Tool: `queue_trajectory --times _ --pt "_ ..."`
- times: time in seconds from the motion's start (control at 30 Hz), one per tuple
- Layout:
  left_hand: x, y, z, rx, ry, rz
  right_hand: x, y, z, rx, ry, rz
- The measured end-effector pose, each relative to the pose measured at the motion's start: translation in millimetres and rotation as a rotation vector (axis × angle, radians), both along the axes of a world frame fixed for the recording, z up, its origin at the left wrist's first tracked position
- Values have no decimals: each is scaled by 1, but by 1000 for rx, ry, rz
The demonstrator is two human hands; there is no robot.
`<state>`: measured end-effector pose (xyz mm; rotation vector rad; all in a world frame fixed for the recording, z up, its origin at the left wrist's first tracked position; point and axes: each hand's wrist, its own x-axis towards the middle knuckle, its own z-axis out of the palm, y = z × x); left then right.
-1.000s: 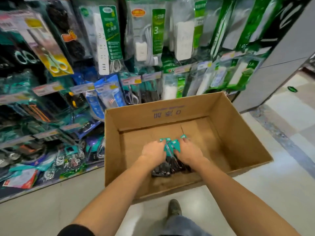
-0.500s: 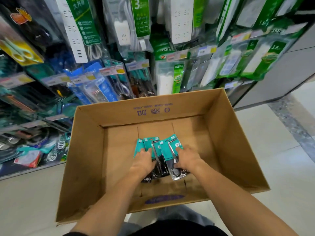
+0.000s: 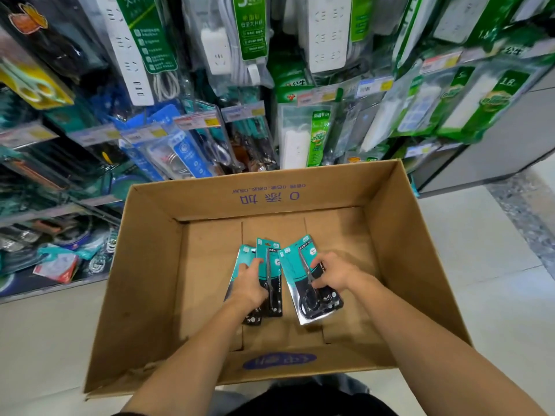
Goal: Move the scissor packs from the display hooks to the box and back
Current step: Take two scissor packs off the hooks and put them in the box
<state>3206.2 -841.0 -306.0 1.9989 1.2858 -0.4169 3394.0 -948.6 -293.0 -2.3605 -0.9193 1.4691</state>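
An open cardboard box (image 3: 399, 235) stands on the floor in front of the display. Inside it lie teal-and-black scissor packs. My left hand (image 3: 250, 285) is closed on two overlapping packs (image 3: 268, 259) at the left of the box floor. My right hand (image 3: 335, 273) grips another teal pack (image 3: 292, 274), which is tilted and fanned out to the right of the others. Black scissor handles show at the packs' near ends. On the display hooks behind the box hang more scissor packs (image 3: 222, 148).
The display rack (image 3: 210, 85) holds white power strips in green packaging, blue packs and yellow scissor cards, with price tags on the hook ends. Lower shelves at the left carry mixed small goods. Pale tiled floor (image 3: 495, 265) lies to the right of the box.
The view has come closer over the box. The packs, bunched between both hands a second ago, are now spread apart, with the right pack pulled to the right of the left ones.
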Motion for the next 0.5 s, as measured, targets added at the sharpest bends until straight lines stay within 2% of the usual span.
queue_trajectory --times 0.13,0.3,0.5 --pt "-12 18 13 -93 -79 21 9 -1 4 92 180 -118" --pt "-44 43 46 -232 -254 46 6 1 21 273 281 -220" --pt "-110 76 98 -161 -524 115 -30 34 58 444 204 -156"
